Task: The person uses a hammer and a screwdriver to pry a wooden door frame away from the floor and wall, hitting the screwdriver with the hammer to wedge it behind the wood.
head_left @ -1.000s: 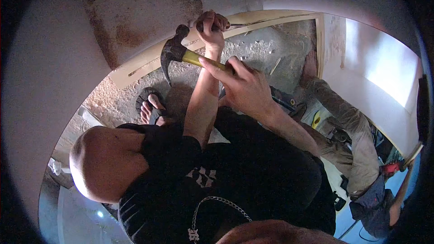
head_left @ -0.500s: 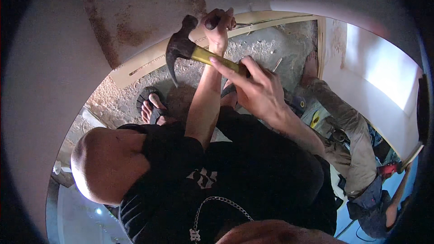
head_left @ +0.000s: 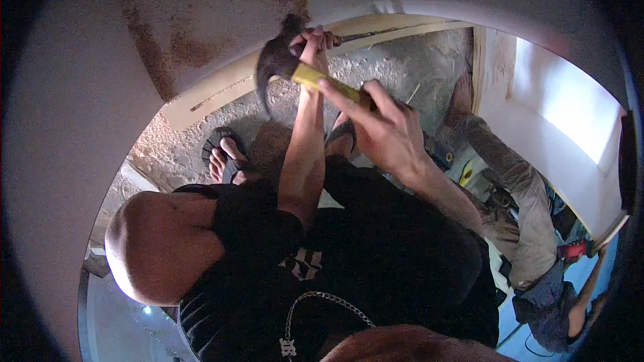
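1. The left hand (head_left: 313,45) is closed around the handle of a slim tool (head_left: 350,38), whose metal shaft points right along the pale wooden strip (head_left: 231,96); whether its tip touches the wood, I cannot tell.
2. The right hand (head_left: 394,135), nearer the body, is wrapped around the yellow-handled hammer (head_left: 306,75), one finger stretched along the handle.
3. The hammer slants far and left, its dark head beside the left hand and its claw curving nearer; contact with the tool's butt cannot be made out.
4. A sandalled foot (head_left: 231,151) rests on the gritty floor (head_left: 386,66), left.
5. Near right, a co-worker's trouser leg (head_left: 534,211) is bent.
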Motion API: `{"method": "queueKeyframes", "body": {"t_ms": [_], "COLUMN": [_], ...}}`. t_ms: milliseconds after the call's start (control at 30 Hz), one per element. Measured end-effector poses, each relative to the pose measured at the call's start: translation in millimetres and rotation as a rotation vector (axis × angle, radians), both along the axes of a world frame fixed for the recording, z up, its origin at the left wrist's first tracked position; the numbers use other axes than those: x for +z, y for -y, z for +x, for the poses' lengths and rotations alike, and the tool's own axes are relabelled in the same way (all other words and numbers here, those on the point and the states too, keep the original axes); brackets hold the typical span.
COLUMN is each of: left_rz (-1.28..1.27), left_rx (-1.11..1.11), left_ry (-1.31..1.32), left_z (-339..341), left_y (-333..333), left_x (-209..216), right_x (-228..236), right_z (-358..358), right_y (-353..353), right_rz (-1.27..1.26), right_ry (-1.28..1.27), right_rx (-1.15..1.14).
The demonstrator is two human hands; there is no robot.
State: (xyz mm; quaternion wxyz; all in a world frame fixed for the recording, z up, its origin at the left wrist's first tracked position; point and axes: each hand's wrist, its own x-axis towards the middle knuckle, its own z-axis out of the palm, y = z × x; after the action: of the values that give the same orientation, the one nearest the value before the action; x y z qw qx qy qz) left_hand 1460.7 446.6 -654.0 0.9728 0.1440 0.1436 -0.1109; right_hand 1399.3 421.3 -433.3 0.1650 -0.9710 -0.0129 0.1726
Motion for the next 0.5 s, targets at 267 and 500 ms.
{"method": "queueKeyframes", "body": {"t_ms": [267, 500], "left_rz": [0.137, 0.133], "left_rx": [-0.055, -0.051], "left_ry": [-0.019, -0.032], "left_z": [2, -4], "left_y": [-11, -1], "left_x": [0, -1], "right_x": [-7, -26], "right_z": [-1, 0], "right_y": [-22, 6], "right_rz": [-0.073, -0.154], "right_ry": [-0.004, -0.055], "right_rx": [0.217, 0.049]}}
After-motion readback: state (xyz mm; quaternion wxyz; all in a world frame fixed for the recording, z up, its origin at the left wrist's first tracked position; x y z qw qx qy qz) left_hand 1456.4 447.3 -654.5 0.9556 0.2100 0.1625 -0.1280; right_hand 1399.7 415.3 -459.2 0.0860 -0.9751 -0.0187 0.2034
